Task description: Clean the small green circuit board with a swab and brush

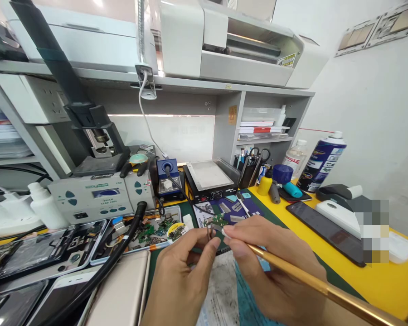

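Observation:
My left hand (185, 267) is closed, thumb and forefinger pinching a small thin dark piece (210, 232) whose kind I cannot make out. My right hand (275, 267) grips a long gold-handled tool (292, 270) like a pen, its shaft slanting down to the right. The tool's pale front end points at the pinched piece; its very tip is too small to tell, and so is whether it touches. Just behind the fingertips lies a green circuit board (219, 220) on a dark blue mat (255, 207).
A tray of circuit boards (149, 231) and a black hose (132, 235) lie to the left, near a hot-air station (98, 194). A heating plate (209, 176) stands behind, beside a soldering iron stand (170, 181). At right are a dark phone (326, 231) and a spray can (321, 163).

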`<state>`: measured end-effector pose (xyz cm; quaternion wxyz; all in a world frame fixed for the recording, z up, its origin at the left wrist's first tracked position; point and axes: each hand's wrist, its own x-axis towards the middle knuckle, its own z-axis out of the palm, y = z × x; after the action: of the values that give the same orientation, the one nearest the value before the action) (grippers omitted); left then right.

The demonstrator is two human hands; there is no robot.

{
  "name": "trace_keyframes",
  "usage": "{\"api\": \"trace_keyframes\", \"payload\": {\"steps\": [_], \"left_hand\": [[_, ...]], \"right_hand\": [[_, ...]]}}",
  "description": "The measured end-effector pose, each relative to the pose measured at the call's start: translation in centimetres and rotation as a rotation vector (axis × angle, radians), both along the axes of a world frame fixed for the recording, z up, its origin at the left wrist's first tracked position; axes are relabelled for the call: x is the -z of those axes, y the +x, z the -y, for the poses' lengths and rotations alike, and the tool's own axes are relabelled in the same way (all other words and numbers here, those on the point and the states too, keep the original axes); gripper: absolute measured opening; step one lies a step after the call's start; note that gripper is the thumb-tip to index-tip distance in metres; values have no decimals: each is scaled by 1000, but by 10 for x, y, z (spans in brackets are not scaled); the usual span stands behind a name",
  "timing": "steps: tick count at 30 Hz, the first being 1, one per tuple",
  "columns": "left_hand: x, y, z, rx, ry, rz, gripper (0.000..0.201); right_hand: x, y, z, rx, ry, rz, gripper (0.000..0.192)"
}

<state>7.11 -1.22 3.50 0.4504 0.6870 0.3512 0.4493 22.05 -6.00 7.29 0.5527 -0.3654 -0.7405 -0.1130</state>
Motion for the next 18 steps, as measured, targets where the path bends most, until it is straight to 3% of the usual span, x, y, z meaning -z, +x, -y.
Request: {"api": "trace_keyframes", "payload": {"steps": [18], "left_hand": [[1,0,0,-2,-3,-6,20]], "right_hand": [[-1,0,0,53,32,41,19]]}}
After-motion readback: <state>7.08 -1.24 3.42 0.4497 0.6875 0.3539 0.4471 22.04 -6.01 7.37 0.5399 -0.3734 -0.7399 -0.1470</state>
